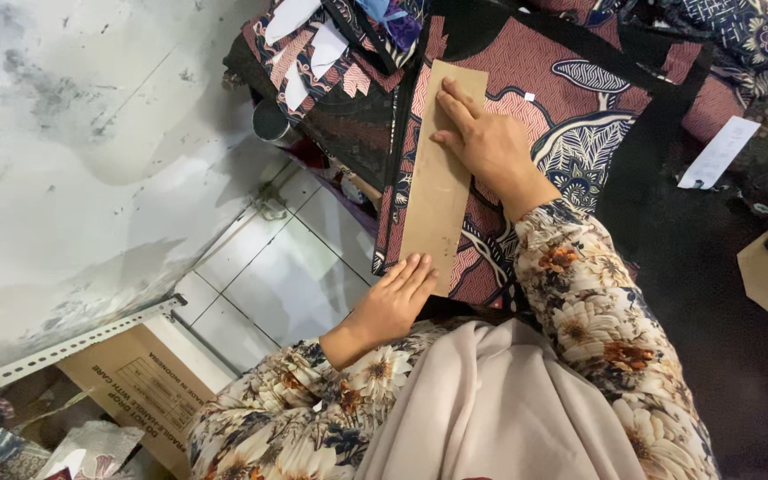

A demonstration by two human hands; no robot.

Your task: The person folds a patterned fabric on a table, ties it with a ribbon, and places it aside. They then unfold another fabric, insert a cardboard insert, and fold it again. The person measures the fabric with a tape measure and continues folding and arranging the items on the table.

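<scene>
Our left hand (399, 298) and right hand (482, 138) pressed flat, fingers open, on a brown cardboard strip (437, 178), over maroon patterned fabric (571, 98), white paper tag (718, 153) far right, brown printed carton (140, 387) near left.

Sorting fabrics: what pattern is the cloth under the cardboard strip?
Maroon batik cloth with navy and white leaf motifs, seen in the head view.

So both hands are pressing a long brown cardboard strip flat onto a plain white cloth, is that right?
Not quite. The head view shows both the left hand and right hand flat on the long brown cardboard strip, but the cloth under it is not plain white: it is patterned, maroon and dark with pale leaf shapes.
</scene>
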